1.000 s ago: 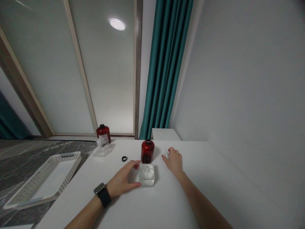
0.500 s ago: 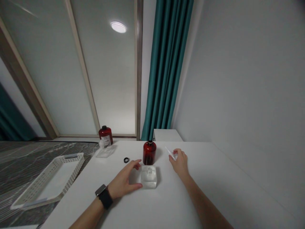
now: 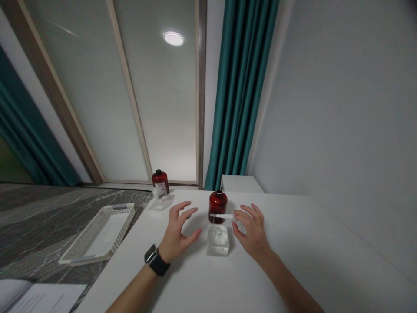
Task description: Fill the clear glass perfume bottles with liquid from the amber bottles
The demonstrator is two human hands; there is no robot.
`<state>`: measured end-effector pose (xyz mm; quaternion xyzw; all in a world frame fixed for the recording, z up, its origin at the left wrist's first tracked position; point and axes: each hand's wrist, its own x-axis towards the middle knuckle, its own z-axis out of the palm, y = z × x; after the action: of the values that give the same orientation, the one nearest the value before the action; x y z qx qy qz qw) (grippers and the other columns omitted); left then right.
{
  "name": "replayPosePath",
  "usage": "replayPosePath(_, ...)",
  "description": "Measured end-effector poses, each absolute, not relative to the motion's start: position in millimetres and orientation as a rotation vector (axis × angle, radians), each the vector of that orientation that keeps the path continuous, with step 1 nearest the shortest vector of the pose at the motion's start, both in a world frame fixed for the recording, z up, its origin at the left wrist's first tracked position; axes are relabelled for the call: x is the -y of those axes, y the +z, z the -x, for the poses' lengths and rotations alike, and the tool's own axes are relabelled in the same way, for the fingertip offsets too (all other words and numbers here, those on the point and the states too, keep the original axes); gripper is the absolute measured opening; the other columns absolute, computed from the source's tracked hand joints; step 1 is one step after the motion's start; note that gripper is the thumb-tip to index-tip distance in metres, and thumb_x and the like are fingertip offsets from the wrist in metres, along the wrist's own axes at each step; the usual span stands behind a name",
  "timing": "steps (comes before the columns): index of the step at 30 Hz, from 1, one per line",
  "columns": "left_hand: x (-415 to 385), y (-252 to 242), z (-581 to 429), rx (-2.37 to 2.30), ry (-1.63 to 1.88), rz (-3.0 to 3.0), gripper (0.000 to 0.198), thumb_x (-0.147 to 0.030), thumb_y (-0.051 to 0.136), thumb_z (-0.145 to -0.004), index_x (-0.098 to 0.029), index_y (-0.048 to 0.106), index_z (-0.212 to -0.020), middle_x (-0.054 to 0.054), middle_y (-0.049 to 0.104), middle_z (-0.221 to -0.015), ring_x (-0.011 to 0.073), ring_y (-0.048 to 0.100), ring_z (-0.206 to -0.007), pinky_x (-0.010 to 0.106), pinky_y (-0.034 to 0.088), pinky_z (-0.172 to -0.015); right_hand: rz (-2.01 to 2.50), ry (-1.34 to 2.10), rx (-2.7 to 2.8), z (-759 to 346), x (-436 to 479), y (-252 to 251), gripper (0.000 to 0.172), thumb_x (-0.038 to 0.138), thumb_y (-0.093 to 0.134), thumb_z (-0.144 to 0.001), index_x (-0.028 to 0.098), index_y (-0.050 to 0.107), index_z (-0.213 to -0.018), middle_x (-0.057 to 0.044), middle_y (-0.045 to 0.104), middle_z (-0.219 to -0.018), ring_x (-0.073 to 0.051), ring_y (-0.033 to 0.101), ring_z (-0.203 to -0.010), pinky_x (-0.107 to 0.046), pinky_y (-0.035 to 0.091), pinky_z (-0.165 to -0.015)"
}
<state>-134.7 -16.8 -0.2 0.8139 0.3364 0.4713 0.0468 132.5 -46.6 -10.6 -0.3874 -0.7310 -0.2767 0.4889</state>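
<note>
Fingers spread, my left hand (image 3: 178, 232) is raised over the table, left of a square clear glass container (image 3: 218, 240), and holds nothing. A thin whitish, partly clear tube (image 3: 223, 216) lies level at the fingers of my right hand (image 3: 250, 228); the exact grip on it is hidden. This tube passes in front of a dark red bottle (image 3: 217, 202), which stands upright with an open-looking neck just behind the glass container. Beyond my left fingers a small black ring (image 3: 189, 217) is mostly covered.
At the table's far left corner stand a second red bottle (image 3: 160, 182) with a black cap and a white label, and a clear packet (image 3: 161, 202). A white perforated basket (image 3: 76, 243) is beyond the left edge, with open paper (image 3: 48, 298) nearer me. A white box (image 3: 243, 184) stands behind.
My right hand has turned the tube from slanting to level and brought it in front of the red bottle. My left hand has risen away from the glass container. The view has shifted left.
</note>
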Motion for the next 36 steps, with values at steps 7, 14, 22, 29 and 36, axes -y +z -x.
replayPosePath(7,27.3,7.2,117.1,-0.893,1.366,-2.584,0.032,-0.027,0.075,-0.081,-0.026,0.067,-0.112,0.01,0.054,-0.129,0.0297,0.047,-0.12,0.048,0.043,-0.102,0.83,-0.723,1.976,-109.2,59.6,4.0,0.026,0.005,0.06,-0.088,0.018,0.06,-0.11,-0.004,0.077,-0.098,-0.025,0.064,-0.107,-0.051,0.04,-0.109)
replayPosePath(14,28.1,9.3,110.4,-0.864,1.273,-2.536,0.014,-0.02,0.07,-0.087,-0.027,0.071,-0.099,0.007,0.06,-0.124,0.028,0.047,-0.121,0.048,0.04,-0.103,0.785,-0.664,2.048,-104.7,65.2,3.7,0.026,0.005,0.06,-0.089,0.018,0.06,-0.112,-0.003,0.077,-0.1,-0.024,0.064,-0.112,-0.051,0.037,-0.113)
replayPosePath(22,29.3,8.9,108.0,-0.937,1.328,-2.293,0.008,-0.025,0.067,-0.089,-0.025,0.073,-0.095,0.008,0.058,-0.12,0.0288,0.049,-0.12,0.051,0.038,-0.105,0.893,-0.458,1.827,-106.2,63.0,0.5,0.05,0.013,0.067,-0.083,0.027,0.051,-0.129,-0.01,0.061,-0.13,-0.031,0.053,-0.129,-0.057,0.045,-0.106)
replayPosePath(29,33.4,7.2,98.4,-0.94,1.38,-2.007,0.015,-0.036,0.067,-0.09,-0.023,0.074,-0.092,0.01,0.056,-0.119,0.0289,0.052,-0.117,0.051,0.041,-0.105,0.973,0.467,1.389,-97.7,53.7,-7.1,0.058,0.029,0.066,-0.085,0.023,0.038,-0.135,-0.007,0.068,-0.101,-0.024,0.068,-0.095,-0.043,0.055,-0.089)
replayPosePath(36,40.1,2.7,85.6,-0.897,1.365,-1.99,0.01,-0.031,0.066,-0.089,-0.022,0.07,-0.09,0.009,0.058,-0.112,0.0273,0.054,-0.112,0.048,0.042,-0.102,0.82,0.658,1.33,-82.7,55.4,-6.2,0.041,0.032,0.07,-0.085,0.026,0.048,-0.119,-0.004,0.071,-0.094,-0.021,0.071,-0.086,-0.033,0.059,-0.077)
